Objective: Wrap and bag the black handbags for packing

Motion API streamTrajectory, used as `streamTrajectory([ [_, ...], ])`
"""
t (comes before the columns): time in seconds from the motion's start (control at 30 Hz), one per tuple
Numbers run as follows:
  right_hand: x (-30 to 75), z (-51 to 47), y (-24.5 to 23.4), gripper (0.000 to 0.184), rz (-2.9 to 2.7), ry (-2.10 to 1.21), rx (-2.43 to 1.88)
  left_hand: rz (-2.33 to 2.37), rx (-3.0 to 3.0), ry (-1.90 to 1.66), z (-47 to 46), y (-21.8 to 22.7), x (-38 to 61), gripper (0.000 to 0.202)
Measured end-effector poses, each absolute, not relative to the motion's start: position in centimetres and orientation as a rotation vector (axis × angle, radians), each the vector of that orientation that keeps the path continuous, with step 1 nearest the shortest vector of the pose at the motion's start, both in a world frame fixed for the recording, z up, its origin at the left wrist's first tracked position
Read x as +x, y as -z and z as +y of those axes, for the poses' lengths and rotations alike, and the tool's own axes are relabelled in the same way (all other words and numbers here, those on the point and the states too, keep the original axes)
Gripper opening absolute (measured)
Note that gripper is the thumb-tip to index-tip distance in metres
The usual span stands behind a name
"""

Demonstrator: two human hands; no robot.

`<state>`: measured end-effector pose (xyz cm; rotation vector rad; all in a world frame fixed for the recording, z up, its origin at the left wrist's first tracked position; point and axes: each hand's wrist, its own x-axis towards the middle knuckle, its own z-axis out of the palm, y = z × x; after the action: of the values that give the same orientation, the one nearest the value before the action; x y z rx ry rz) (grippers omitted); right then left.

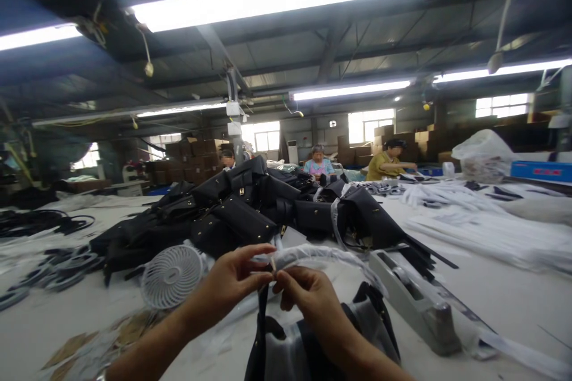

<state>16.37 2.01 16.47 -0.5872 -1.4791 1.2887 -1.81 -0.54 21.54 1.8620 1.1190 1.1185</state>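
A black bag [306, 348] stands on the table right in front of me, partly wrapped in a translucent sheet and partly hidden by my right arm. Its handle [333, 253] arches up behind my hands, covered in whitish plastic. At the left end of this handle, above a narrow black strap, both hands meet. My left hand [232, 277] pinches there with thumb and fingers, a thin pale strip showing at the fingertips. My right hand [310, 294] is closed on the same spot, fingers curled. The exact small piece between the fingertips is too blurred to make out.
A heap of black bags [243, 214] lies ahead. A white fan [172, 277] is left of my hands, a grey tape dispenser [415, 303] right. White strips [491, 226] lie far right, beside a blue box [540, 171]. Several people sit at the back, one in a yellow top [382, 166].
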Motion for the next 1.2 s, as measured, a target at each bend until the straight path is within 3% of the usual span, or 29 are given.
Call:
streamTrajectory([
  [0.3, 16.5, 1.6, -16.6, 0.039, -1.427, -1.209, -0.694, 1.081, 1.981, -1.428, -0.3, -19.4, -1.1, 0.01],
  [0.53, 16.0, 1.8, -16.7, 0.044, -1.384, -1.218, -0.707, 1.094, 1.778, -1.613, -0.4, -17.8, -0.4, 0.015],
  [0.7, 15.7, 1.6, -16.8, 0.042, -1.308, -1.292, -0.593, 1.089, 1.731, -1.383, -0.1, -18.9, -1.1, 0.042],
  [0.93, 15.2, 1.1, -17.4, 0.035, -1.447, -1.28, -0.625, 1.07, 2.229, -1.522, 0.7, -19.4, -2.0, 0.016],
  [1.2, 15.8, 0.9, -15.7, 0.044, -1.386, -1.311, -0.7, 1.322, 2.357, -1.916, -0.3, -15.4, -2.5, 0.022],
])
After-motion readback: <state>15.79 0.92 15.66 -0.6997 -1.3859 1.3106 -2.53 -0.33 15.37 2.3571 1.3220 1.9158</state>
